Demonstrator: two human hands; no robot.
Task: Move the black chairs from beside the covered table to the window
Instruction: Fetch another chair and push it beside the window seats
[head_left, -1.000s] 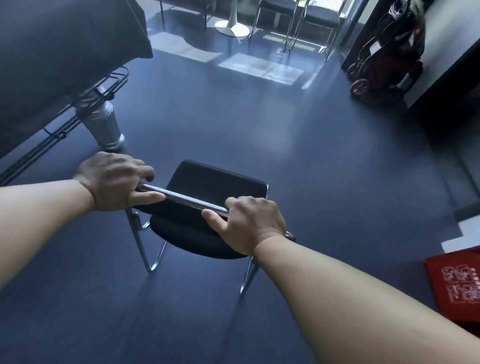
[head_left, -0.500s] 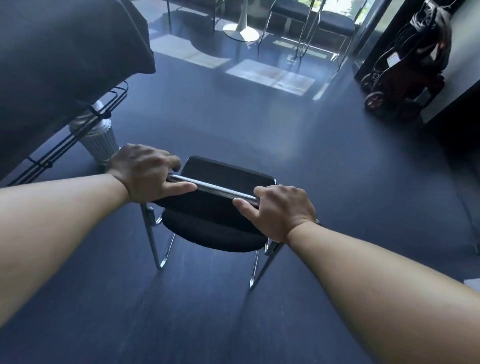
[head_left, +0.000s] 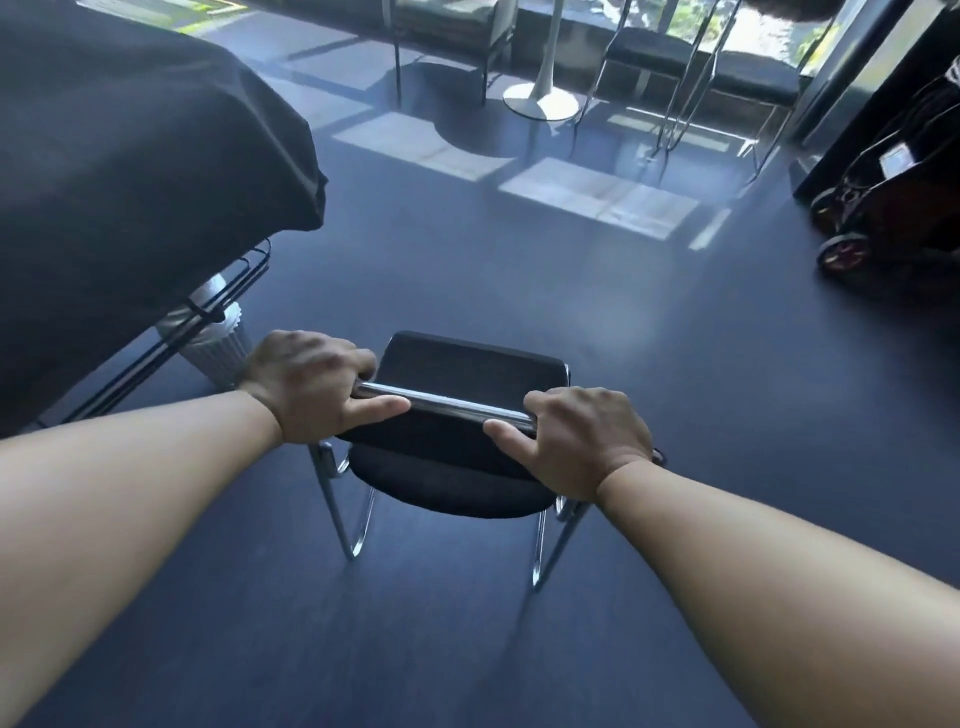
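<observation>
Black chair (head_left: 470, 366) sits at lower centre of the frame, seen from behind and above, with chrome legs and a chrome top rail (head_left: 447, 404) running across the backrest. Left hand (head_left: 306, 387) is clenched round the left end of that rail, thumb lying along the near side. Right hand (head_left: 576, 441) grasps the right end the same way, fingers curled over the top. Both bare forearms reach in from the bottom corners. Can't tell whether the chair legs touch the dark blue floor (head_left: 519, 291) or hang just above it.

The covered table (head_left: 130, 182) fills the upper left, draped in black cloth (a wire frame shows under its edge). A pale ribbed bin (head_left: 221, 345) stands under it, just left of the left hand. The chair is near that table's corner and well apart from the window (head_left: 753, 23) at the top edge.

By the window: two more dark chairs (head_left: 649, 49) and a white pedestal base (head_left: 540, 101), with sun patches on the floor in front. A wheeled cart (head_left: 878, 218) is at the right edge (blurry).
</observation>
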